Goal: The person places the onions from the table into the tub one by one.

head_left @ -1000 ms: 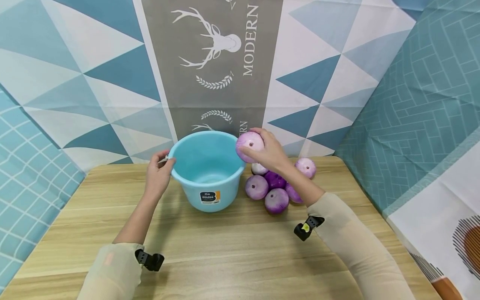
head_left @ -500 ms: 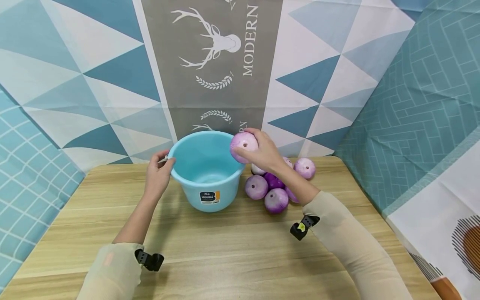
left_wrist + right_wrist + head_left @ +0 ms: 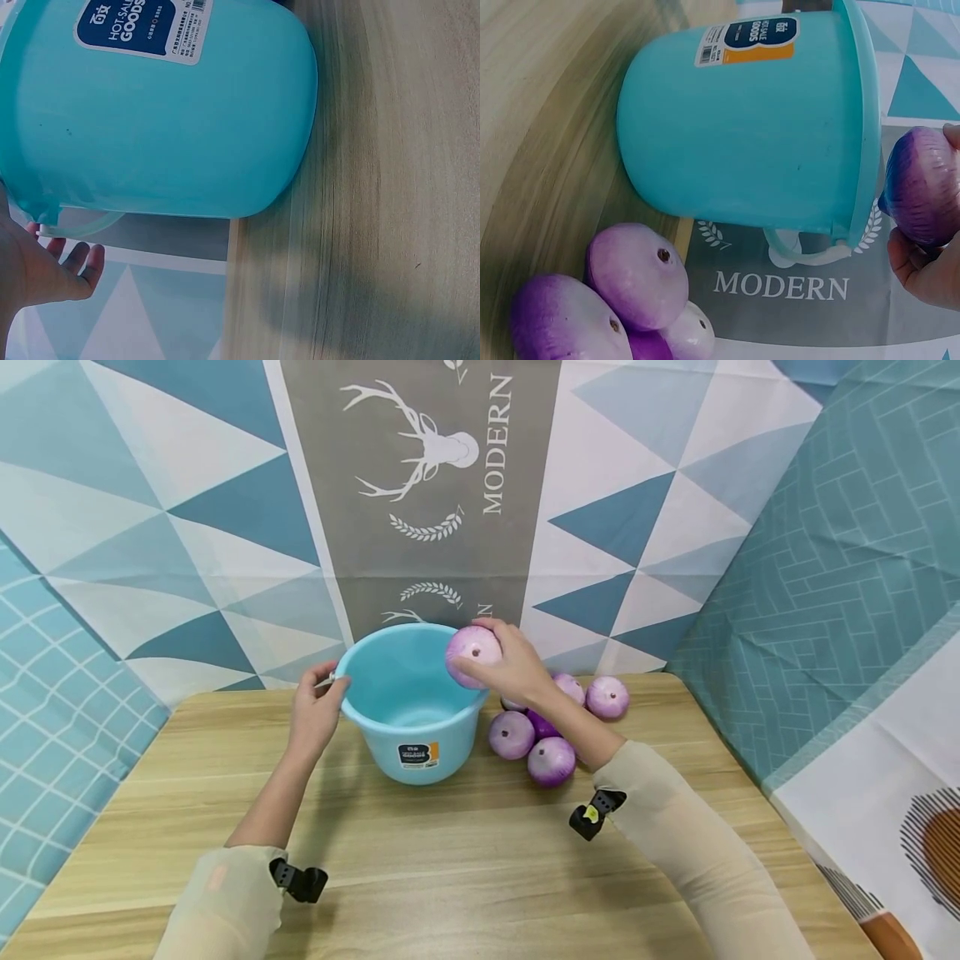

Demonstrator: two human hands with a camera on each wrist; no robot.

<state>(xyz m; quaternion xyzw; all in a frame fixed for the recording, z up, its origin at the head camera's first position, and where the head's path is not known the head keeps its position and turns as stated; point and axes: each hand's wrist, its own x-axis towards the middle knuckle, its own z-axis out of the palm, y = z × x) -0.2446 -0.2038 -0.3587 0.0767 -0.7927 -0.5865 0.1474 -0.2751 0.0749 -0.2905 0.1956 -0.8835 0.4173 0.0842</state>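
A light blue bucket (image 3: 420, 747) stands upright on the table, its inside bare where I can see it. My left hand (image 3: 315, 710) holds the left side of its rim, thumb over the edge, near the white handle (image 3: 82, 227). My right hand (image 3: 513, 668) grips a purple onion (image 3: 471, 653) above the right part of the rim, its fingers round the far side. In the right wrist view, the held onion (image 3: 922, 187) is beyond the bucket's rim, apart from it. Several more purple onions (image 3: 551, 762) lie together right of the bucket, partly hidden by my right forearm.
The wooden table (image 3: 420, 877) runs back to a patterned cloth wall (image 3: 427, 543) close behind the bucket. A teal cloth (image 3: 847, 577) hangs on the right side, and a blue tiled-pattern cloth (image 3: 60, 735) on the left. Dark wrist cameras (image 3: 300, 882) sit on both sleeves.
My right hand has carried the onion slightly left, from beside the bucket's right rim to over its opening. The left hand and the bucket have stayed put.
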